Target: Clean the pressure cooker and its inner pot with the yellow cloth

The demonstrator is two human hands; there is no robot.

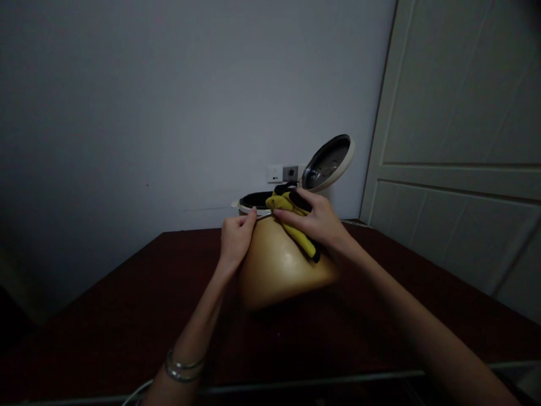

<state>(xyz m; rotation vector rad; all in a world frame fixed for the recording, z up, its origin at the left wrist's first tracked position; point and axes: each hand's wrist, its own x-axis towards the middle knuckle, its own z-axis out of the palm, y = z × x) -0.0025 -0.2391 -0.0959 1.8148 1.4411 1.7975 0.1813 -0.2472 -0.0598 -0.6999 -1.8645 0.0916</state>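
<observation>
A golden rice cooker inner pot (283, 265) hangs tilted above the table, its rounded outside facing me and its inside hidden. At the pot's left rim, my left hand (238, 234) is closed, its thumb on top of the edge. My right hand (319, 220) is closed around a yellow and black cloth (302, 235), pressed against the rim on the right. Part of the cloth drapes down over the pot's outer side. Just behind stands the rice cooker (244, 208), mostly hidden by the pot and hands, with its lid (329, 163) raised.
The dark red table (190, 270) reaches back to a pale wall (169, 113) with sockets (282, 173) on it. A white panelled door (456, 169) stands along the right side. The table's front edge (321, 383) runs across the bottom.
</observation>
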